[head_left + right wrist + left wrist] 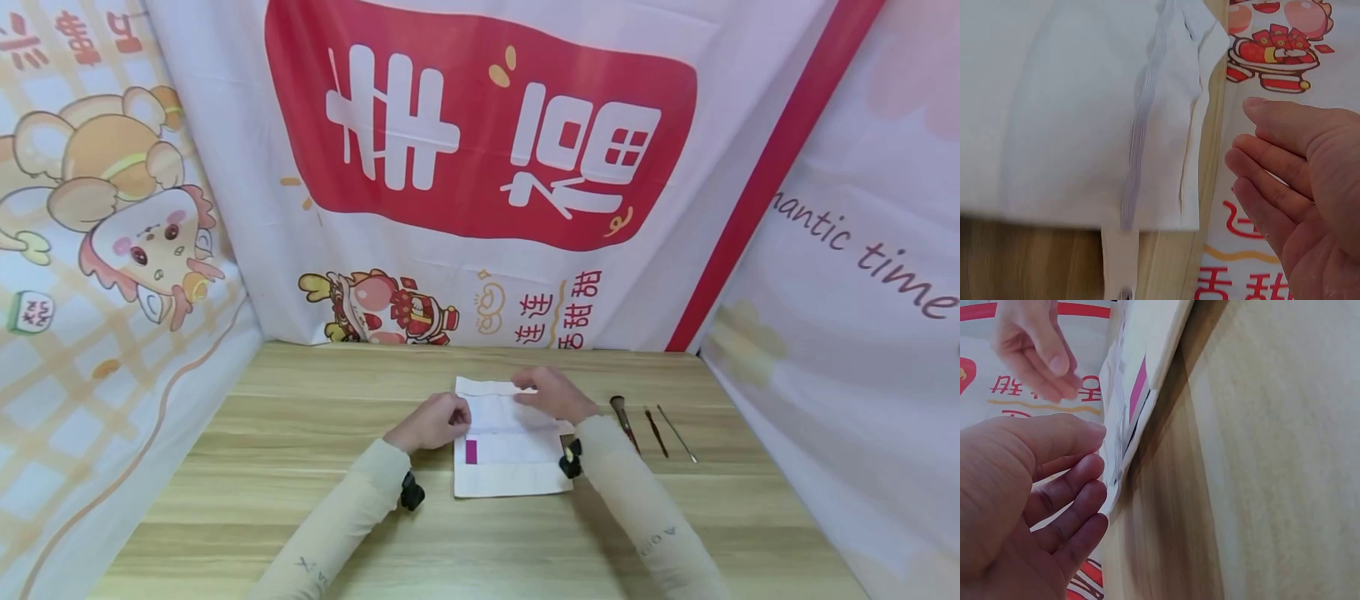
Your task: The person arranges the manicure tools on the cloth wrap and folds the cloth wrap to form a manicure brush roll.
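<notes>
Sleeves point(337, 517), L/R hands point(433, 421) nr wht cloth point(517, 481)

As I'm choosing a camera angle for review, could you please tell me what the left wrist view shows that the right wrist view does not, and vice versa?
Only the left wrist view shows the left hand and the magenta patch.

Only the right wrist view shows the pale tab sticking out past the white fabric item.

Both show the right hand, the white fabric item, the wooden table and the printed backdrop.
</notes>
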{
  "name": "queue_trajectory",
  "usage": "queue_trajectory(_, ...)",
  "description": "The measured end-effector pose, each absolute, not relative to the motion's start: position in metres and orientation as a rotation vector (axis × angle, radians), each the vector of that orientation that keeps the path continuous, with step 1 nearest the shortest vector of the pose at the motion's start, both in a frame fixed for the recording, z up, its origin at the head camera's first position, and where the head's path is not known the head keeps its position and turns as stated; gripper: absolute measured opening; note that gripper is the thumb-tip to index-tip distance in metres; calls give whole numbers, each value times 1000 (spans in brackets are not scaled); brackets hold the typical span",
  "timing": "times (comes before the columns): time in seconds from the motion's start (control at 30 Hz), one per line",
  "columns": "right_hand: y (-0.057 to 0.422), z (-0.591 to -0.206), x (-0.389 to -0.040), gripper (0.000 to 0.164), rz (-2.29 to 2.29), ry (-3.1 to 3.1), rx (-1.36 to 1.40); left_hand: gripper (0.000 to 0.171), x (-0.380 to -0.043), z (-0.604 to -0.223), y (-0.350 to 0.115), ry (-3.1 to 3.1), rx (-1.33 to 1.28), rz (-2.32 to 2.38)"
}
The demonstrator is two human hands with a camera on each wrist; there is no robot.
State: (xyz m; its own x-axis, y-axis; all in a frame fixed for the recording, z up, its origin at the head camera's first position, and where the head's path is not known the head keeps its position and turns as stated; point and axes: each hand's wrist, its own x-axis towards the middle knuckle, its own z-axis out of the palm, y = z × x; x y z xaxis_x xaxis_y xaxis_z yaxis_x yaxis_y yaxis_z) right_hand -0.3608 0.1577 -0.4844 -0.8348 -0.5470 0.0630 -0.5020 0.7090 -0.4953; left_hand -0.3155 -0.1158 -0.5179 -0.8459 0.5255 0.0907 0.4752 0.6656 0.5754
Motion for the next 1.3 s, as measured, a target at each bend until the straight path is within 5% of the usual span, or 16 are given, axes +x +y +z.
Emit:
queue_trajectory(0.67, 318, -471, -337, 37, -443, 2922, -472, 7, -313, -518, -96, 2847, 1069, 772)
queue_trajectory(0.87, 334, -484, -327, 20, -499, 2934, -473, 5, -312, -519, -95, 2846, 1089, 742)
queue_trajectory(1.3, 339, -507, -324, 27, -700, 2985, -350, 5, -314, -519, -92, 2855, 1048, 702)
